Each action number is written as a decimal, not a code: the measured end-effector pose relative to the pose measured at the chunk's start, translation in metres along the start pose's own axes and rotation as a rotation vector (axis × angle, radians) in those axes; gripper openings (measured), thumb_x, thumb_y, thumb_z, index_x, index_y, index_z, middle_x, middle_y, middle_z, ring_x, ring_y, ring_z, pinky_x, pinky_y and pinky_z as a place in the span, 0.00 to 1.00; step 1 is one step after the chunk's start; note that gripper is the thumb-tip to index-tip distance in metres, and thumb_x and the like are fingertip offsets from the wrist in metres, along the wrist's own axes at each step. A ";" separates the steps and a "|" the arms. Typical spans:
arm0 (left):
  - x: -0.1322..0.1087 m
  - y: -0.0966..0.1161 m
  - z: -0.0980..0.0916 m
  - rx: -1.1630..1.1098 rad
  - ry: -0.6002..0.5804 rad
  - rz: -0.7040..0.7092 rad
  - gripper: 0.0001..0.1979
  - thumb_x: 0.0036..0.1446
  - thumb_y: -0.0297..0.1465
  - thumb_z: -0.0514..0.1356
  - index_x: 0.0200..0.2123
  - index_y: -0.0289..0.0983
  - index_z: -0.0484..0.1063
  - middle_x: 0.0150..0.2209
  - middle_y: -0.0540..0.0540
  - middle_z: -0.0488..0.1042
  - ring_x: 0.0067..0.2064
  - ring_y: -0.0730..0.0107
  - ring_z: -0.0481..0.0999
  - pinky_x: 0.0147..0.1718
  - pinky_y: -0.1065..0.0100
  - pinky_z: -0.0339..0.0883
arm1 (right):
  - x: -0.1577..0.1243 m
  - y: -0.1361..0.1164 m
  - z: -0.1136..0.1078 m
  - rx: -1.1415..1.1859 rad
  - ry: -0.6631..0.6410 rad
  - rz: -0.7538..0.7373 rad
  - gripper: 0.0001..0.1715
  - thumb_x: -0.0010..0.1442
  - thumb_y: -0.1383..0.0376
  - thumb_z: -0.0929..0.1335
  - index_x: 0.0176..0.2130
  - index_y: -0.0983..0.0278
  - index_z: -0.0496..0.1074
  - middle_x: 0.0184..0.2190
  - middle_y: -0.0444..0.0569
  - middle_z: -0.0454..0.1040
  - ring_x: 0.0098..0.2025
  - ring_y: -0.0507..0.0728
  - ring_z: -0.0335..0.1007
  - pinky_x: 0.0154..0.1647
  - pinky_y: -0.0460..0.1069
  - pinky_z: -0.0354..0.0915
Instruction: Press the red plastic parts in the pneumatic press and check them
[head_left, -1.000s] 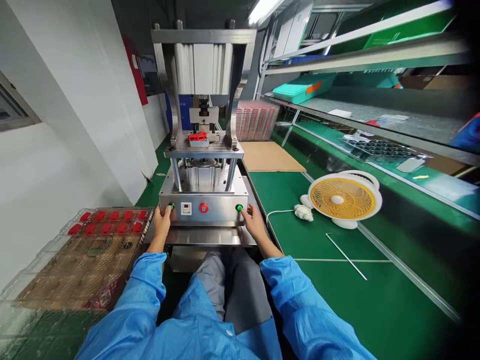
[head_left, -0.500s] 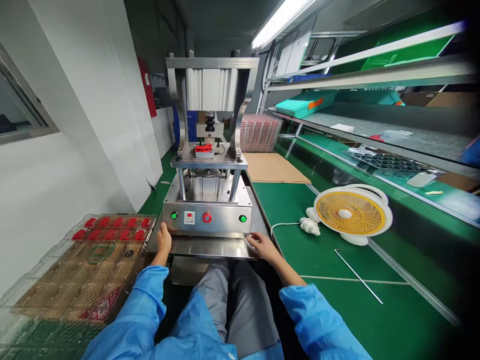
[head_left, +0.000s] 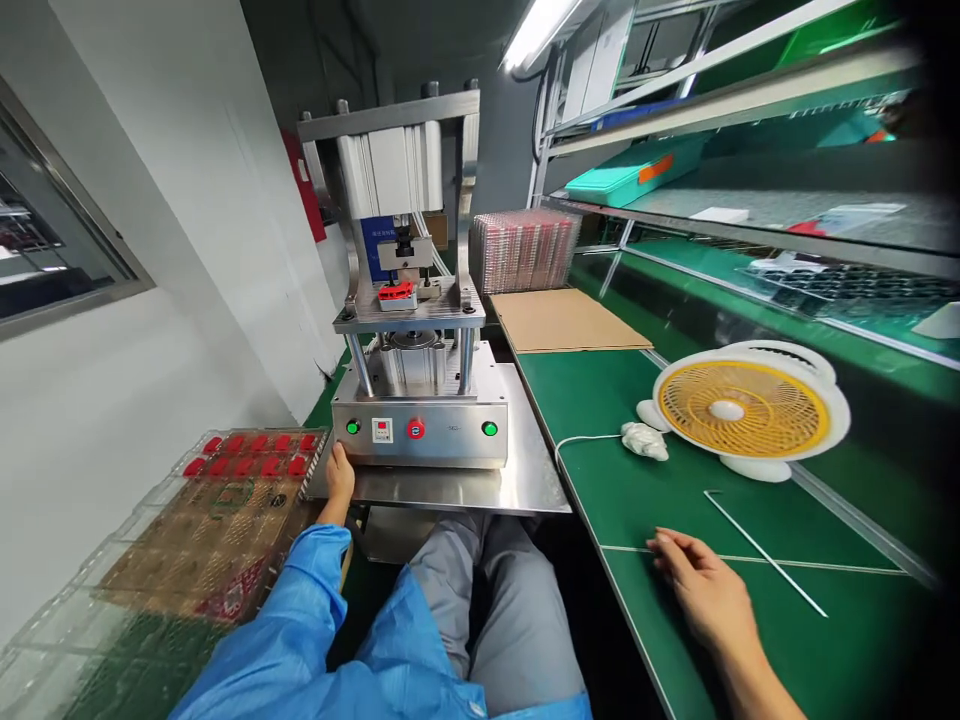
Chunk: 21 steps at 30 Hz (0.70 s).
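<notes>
A bench-top pneumatic press (head_left: 420,435) with green and red buttons stands on a metal plate (head_left: 525,487) in front of me. A red part (head_left: 396,291) sits in the pale fixture under its ram. My left hand (head_left: 340,474) grips the lower left front corner of the press housing, its fingers partly hidden along the side. Over the green tabletop, my right hand (head_left: 703,585) is loosely curled, fingers apart from the thumb, and nothing shows in it. A thin metal hex key (head_left: 766,553) lies on the table just to the right of that hand.
Clear plastic trays (head_left: 247,510) with red parts in the far rows stand at left. On the green table (head_left: 592,400) are a yellow-and-white fan (head_left: 750,408), a bundled white cable (head_left: 643,441), a cardboard sheet (head_left: 570,322) and stacked trays (head_left: 523,250). Shelves (head_left: 750,225) overhang the right side.
My right hand has left the press's lower right corner and moved right over the green table. My left hand stays at the left corner. The view has turned rightward and tilted slightly.
</notes>
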<state>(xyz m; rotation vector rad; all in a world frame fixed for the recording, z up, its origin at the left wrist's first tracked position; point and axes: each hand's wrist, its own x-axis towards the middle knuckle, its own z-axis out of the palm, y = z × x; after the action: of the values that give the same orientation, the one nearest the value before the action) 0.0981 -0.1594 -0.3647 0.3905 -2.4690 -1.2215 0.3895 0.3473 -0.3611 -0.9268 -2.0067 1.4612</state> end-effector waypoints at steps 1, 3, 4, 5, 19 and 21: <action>-0.001 0.001 -0.001 0.003 0.006 -0.018 0.31 0.67 0.42 0.37 0.54 0.31 0.71 0.54 0.29 0.75 0.61 0.51 0.71 0.60 0.54 0.63 | 0.000 -0.002 0.002 -0.057 -0.027 -0.019 0.32 0.45 0.43 0.69 0.38 0.65 0.77 0.31 0.54 0.80 0.29 0.62 0.75 0.29 0.53 0.69; -0.001 0.002 -0.002 -0.003 0.010 -0.043 0.30 0.66 0.42 0.39 0.54 0.30 0.72 0.56 0.29 0.74 0.61 0.51 0.71 0.60 0.55 0.63 | -0.002 -0.006 0.007 -0.187 -0.072 -0.076 0.30 0.45 0.42 0.68 0.36 0.62 0.78 0.31 0.52 0.80 0.30 0.63 0.75 0.31 0.54 0.69; -0.002 0.002 -0.002 -0.009 0.007 -0.046 0.30 0.66 0.42 0.39 0.53 0.30 0.72 0.56 0.28 0.73 0.61 0.51 0.71 0.60 0.55 0.63 | -0.003 -0.008 0.009 -0.237 -0.086 -0.103 0.30 0.45 0.41 0.67 0.35 0.61 0.78 0.31 0.51 0.80 0.30 0.64 0.75 0.32 0.54 0.69; -0.002 0.002 -0.002 -0.017 0.003 -0.046 0.30 0.66 0.42 0.40 0.53 0.29 0.72 0.56 0.28 0.73 0.61 0.51 0.71 0.60 0.56 0.63 | -0.004 -0.010 0.010 -0.273 -0.096 -0.121 0.29 0.45 0.41 0.66 0.34 0.60 0.78 0.32 0.50 0.80 0.30 0.64 0.75 0.33 0.54 0.69; -0.004 0.003 -0.006 -0.064 -0.017 -0.045 0.27 0.65 0.43 0.42 0.51 0.33 0.73 0.53 0.31 0.75 0.57 0.49 0.73 0.56 0.54 0.66 | -0.005 -0.005 0.011 -0.350 -0.113 -0.152 0.30 0.47 0.40 0.65 0.37 0.58 0.78 0.35 0.49 0.81 0.34 0.65 0.76 0.35 0.54 0.70; -0.005 0.004 -0.007 -0.058 -0.009 -0.048 0.26 0.66 0.42 0.43 0.50 0.33 0.73 0.52 0.31 0.76 0.56 0.49 0.74 0.55 0.54 0.67 | -0.005 -0.006 0.010 -0.359 -0.120 -0.136 0.31 0.47 0.40 0.65 0.37 0.59 0.78 0.36 0.49 0.81 0.36 0.65 0.77 0.37 0.55 0.70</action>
<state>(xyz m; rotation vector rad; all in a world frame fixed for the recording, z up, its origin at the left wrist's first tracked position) 0.1053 -0.1597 -0.3582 0.4321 -2.4390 -1.3141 0.3841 0.3359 -0.3589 -0.8365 -2.4222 1.1277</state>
